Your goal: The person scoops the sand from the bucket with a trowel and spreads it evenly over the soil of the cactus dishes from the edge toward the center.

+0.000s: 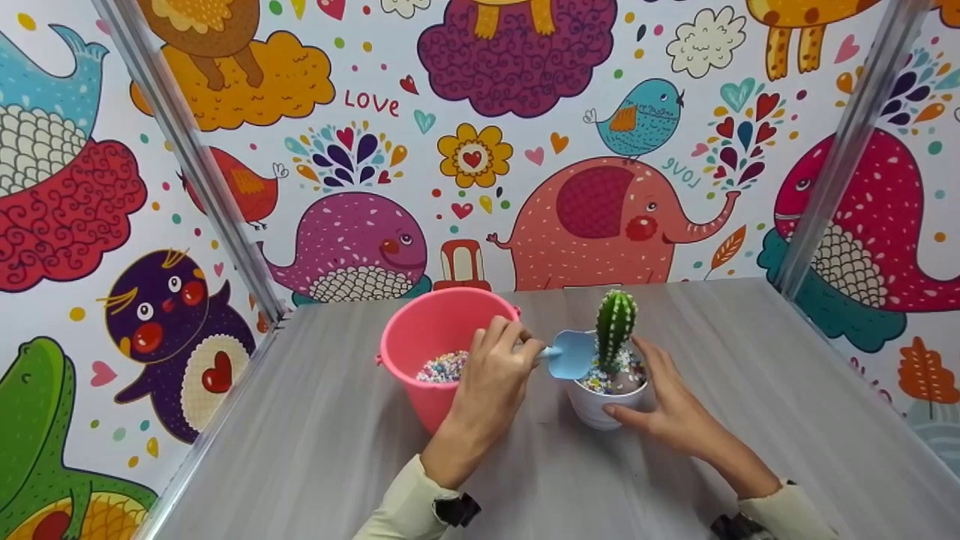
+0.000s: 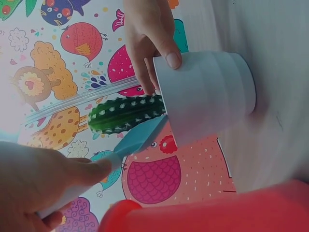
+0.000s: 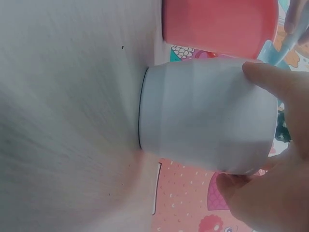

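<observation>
Grips the blue scoop [image 1: 571, 356] in the left hand [image 1: 491, 375] at the rim of the white pot [image 1: 595, 411], beside the cactus [image 1: 615, 322]; holds that pot on the worktop [image 1: 315, 450] with the right hand [image 1: 673, 401].

Standing upright on the bench [image 3: 72, 121], with the bench's wall-side edge in view behind: a white pot [image 3: 207, 116]. Gripped near the rim by the right hand [image 3: 293, 162], thumb on one side, fingertips on the other. Showing past the rim, a dark bit of cactus [image 3: 283, 129] and a light-blue scoop [image 3: 269, 53], held in the left hand [image 3: 292, 18]. Beside the pot, a pink bucket [image 3: 217, 24]; beyond the bench's edge, a patterned wall [image 3: 183, 193].
</observation>
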`<state>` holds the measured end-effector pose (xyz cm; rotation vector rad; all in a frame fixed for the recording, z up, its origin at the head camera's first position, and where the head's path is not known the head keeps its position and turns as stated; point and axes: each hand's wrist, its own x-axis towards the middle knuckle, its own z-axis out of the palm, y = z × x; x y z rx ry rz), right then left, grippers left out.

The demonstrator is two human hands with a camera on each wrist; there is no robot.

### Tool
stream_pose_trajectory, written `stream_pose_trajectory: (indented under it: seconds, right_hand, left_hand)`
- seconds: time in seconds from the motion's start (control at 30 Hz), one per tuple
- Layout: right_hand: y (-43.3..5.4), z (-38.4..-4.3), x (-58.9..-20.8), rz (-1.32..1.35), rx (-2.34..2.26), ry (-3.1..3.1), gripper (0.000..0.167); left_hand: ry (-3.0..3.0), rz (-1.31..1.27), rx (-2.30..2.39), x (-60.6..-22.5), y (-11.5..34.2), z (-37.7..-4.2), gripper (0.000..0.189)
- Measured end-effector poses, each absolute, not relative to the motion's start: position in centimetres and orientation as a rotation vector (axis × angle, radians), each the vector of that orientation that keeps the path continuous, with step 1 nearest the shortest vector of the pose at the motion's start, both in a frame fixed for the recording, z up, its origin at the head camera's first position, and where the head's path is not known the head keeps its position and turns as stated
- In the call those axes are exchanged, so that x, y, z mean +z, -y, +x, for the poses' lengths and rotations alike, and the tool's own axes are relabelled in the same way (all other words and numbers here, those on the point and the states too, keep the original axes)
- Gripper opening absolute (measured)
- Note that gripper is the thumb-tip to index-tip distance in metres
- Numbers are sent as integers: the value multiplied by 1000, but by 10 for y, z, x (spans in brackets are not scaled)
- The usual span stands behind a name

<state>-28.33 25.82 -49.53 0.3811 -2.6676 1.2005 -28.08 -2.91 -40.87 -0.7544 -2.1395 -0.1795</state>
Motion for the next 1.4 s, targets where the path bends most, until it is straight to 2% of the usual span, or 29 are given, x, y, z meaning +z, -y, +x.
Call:
stream_pose_trajectory:
  seconds: [0.3,0.73,0.87,1.13,1.27,1.4]
  right_hand:
    - [-262,-285,-491,407,1260,2596,122]
    - [-255,-274,-480,324,1216,2552,112]
    - [-252,-268,-481,231,1203,2492,101]
    - [-239,-256,-482,158,1219,2319,58]
    - [-227,-253,-484,265,1291,2198,42]
    - [-214,-254,-486,451,1366,2078,34]
  left_hand:
    - [2172,-744,-313,-413,42,-285,31]
    - [2203,-727,-676,-413,69,-290,29]
    - [2206,-718,-797,-413,77,-289,27]
    - [2243,-640,-920,-412,97,-286,28]
    - [2233,-628,-942,-412,104,-286,27]
    - [2221,-604,-946,-411,109,-289,27]
